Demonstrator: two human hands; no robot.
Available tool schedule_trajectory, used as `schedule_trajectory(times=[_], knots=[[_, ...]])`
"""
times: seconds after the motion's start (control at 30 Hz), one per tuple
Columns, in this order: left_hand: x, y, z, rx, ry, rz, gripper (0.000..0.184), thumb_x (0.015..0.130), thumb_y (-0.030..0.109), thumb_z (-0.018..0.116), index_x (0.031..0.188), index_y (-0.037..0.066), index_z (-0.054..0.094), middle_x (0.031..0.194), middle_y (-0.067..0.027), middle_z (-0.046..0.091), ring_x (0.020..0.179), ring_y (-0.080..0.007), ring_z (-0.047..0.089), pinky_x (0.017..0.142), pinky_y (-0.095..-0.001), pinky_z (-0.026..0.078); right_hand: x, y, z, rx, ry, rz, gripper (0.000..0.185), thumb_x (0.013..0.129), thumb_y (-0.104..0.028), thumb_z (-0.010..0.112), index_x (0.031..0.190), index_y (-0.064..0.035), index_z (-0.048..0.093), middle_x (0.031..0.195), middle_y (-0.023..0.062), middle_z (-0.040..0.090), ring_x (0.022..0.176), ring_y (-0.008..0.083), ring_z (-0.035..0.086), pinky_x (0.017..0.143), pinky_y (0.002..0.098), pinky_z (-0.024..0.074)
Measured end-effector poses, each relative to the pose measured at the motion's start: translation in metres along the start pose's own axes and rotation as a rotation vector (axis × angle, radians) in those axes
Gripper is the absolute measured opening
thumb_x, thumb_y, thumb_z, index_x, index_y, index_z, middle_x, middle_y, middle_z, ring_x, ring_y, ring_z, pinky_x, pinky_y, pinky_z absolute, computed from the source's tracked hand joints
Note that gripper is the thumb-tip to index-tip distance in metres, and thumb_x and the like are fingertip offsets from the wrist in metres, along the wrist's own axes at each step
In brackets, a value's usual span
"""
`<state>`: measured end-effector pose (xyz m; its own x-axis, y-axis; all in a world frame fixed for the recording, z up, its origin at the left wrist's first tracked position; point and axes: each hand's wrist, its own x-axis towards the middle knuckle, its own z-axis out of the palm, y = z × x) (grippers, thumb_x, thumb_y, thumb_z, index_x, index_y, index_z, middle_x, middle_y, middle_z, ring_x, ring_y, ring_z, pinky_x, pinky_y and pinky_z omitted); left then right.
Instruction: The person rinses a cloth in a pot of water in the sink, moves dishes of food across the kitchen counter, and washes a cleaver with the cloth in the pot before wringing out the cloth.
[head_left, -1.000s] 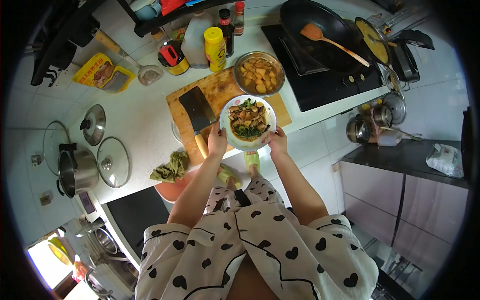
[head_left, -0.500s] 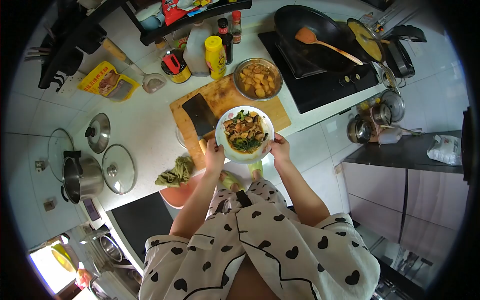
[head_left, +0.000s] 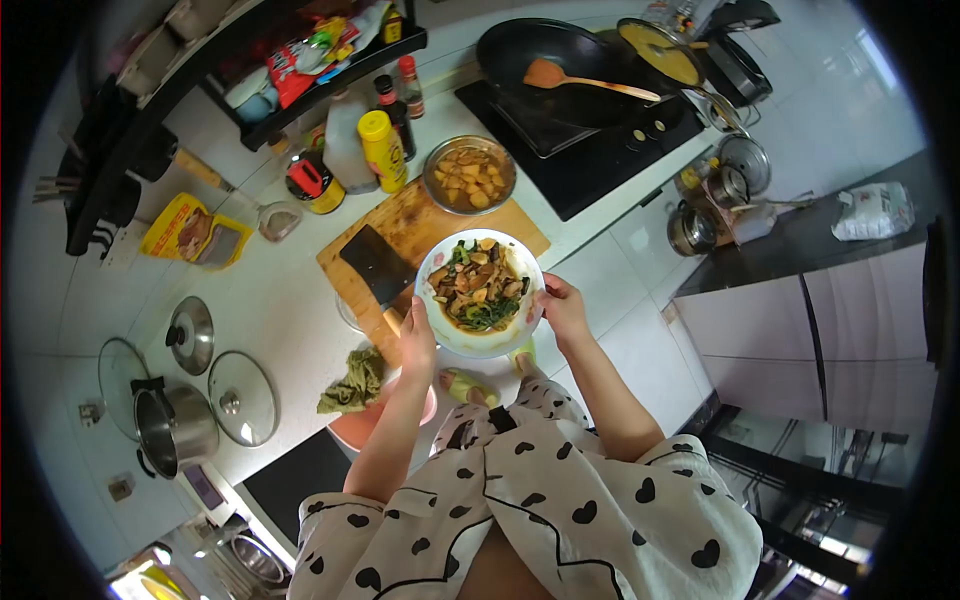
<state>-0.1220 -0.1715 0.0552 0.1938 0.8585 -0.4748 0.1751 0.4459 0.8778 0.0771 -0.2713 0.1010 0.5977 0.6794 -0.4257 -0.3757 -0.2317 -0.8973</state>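
Observation:
Between my two hands I hold a white plate (head_left: 443,336) of stir-fried greens and brown sliced pieces (head_left: 482,285). My left hand (head_left: 416,340) grips its left rim, and my right hand (head_left: 564,308) grips the right rim. The plate hangs in front of the counter's edge, near a wooden cutting board (head_left: 520,232). On that board lies a cleaver (head_left: 376,263), its handle pointing toward my left hand. A metal bowl of potato chunks in sauce (head_left: 470,176) stands at the board's far end.
A black wok (head_left: 520,50) with a wooden spatula (head_left: 590,83) sits on the black cooktop (head_left: 580,180). Several bottles, including a yellow one (head_left: 383,150), line the back. Pot lids (head_left: 242,400), a steel pot (head_left: 180,430) and a green cloth (head_left: 355,382) are at left.
My view has turned, so the counter and cooktop appear shifted left and the dark side counter shows more. Both hands still hold the plate, which now appears slightly lower in view.

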Motion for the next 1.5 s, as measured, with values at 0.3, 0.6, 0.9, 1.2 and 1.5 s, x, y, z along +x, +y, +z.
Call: schedule_trajectory(times=[0.3, 0.6, 0.9, 1.2, 1.5], knots=[[-0.045, 0.035, 0.068, -0.071, -0.026, 0.056, 0.064, 0.095, 0.049, 0.036, 0.116, -0.009, 0.050, 0.105, -0.0148, 0.059, 0.095, -0.0193, 0.054, 0.085, -0.0294, 0.042, 0.001, -0.040, -0.065, -0.019, -0.001, -0.048, 0.028, 0.080, 0.005, 0.043, 0.101, 0.0027, 0.061, 0.079, 0.0055, 0.060, 0.062, 0.0110, 0.053, 0.055, 0.0259, 0.0439], [-0.067, 0.039, 0.217, -0.005, -0.180, 0.124, 0.062, 0.095, 0.047, 0.034, 0.121, -0.008, 0.048, 0.117, -0.0165, 0.055, 0.108, -0.0210, 0.050, 0.092, -0.0305, 0.038, 0.024, -0.068, -0.213, 0.014, 0.113, -0.110, 0.026, 0.083, 0.002, 0.045, 0.104, 0.0036, 0.059, 0.083, 0.0058, 0.061, 0.070, 0.0112, 0.055, 0.064, 0.0244, 0.0445], [-0.090, 0.040, 0.362, -0.009, -0.277, 0.031, 0.061, 0.095, 0.047, 0.034, 0.121, -0.007, 0.048, 0.116, -0.0152, 0.055, 0.105, -0.0204, 0.051, 0.091, -0.0298, 0.038, 0.040, -0.089, -0.351, -0.078, 0.241, -0.096, 0.033, 0.086, -0.003, 0.047, 0.119, -0.0021, 0.055, 0.096, 0.0049, 0.061, 0.082, 0.0120, 0.057, 0.071, 0.0263, 0.0473], [-0.048, 0.047, 0.459, -0.075, -0.339, -0.023, 0.060, 0.096, 0.046, 0.032, 0.123, -0.006, 0.045, 0.114, -0.0153, 0.055, 0.103, -0.0215, 0.053, 0.090, -0.0301, 0.041, 0.102, -0.099, -0.411, 0.026, 0.300, -0.012, 0.034, 0.086, -0.002, 0.048, 0.120, -0.0024, 0.054, 0.100, 0.0063, 0.061, 0.083, 0.0132, 0.058, 0.072, 0.0267, 0.0481], [0.034, 0.061, 0.575, -0.096, -0.435, -0.005, 0.060, 0.097, 0.046, 0.028, 0.127, -0.003, 0.041, 0.117, -0.0149, 0.055, 0.103, -0.0200, 0.056, 0.085, -0.0298, 0.046, 0.198, -0.156, -0.458, 0.079, 0.420, 0.001, 0.031, 0.085, 0.001, 0.047, 0.115, 0.0005, 0.056, 0.086, 0.0032, 0.060, 0.069, 0.0093, 0.052, 0.061, 0.0226, 0.0418]])
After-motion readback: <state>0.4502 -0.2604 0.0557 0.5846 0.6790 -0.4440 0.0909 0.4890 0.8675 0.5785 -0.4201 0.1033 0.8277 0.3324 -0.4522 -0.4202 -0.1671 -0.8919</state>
